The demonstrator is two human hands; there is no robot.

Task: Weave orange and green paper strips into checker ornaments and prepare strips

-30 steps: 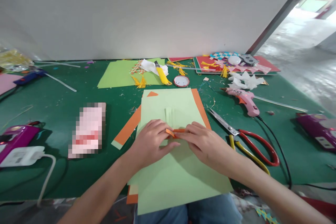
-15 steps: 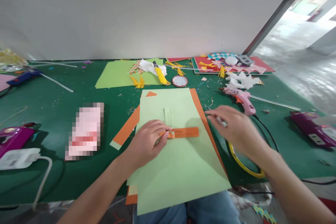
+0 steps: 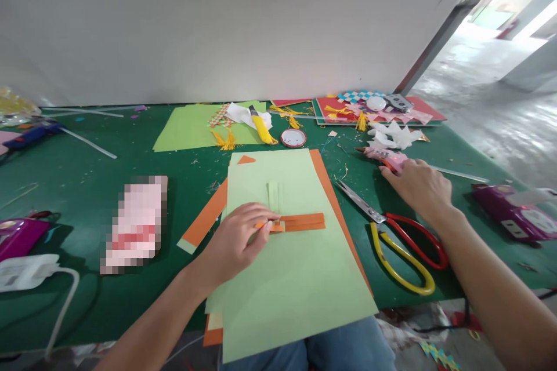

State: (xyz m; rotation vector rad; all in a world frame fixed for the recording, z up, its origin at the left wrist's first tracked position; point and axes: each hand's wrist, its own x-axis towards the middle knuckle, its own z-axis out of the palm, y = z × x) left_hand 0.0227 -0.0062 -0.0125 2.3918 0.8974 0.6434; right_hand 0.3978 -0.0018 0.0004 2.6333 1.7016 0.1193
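Observation:
My left hand [image 3: 235, 240] rests on a light green paper sheet [image 3: 287, 278] with its fingertips pressed together on the left end of a folded orange paper strip [image 3: 302, 222]. The strip lies across narrow slits cut in the green sheet. My right hand [image 3: 420, 185] has reached out to the right and curls over the handle of a pink glue gun [image 3: 385, 156] on the green table [image 3: 78, 185]. Red and yellow scissors [image 3: 400, 237] lie between the paper and that hand.
An orange sheet [image 3: 204, 220] pokes out under the green one. At the back lie a lime sheet [image 3: 187, 124], a yellow utility knife [image 3: 261, 124], a round tin [image 3: 293, 138], white paper shapes [image 3: 391, 134] and red card [image 3: 418, 110]. Purple devices [image 3: 511, 214] sit right and left [image 3: 17, 235].
My right hand left the orange strip, passed over the scissors and landed on the pink glue gun. My left hand stayed pinching the strip's left end.

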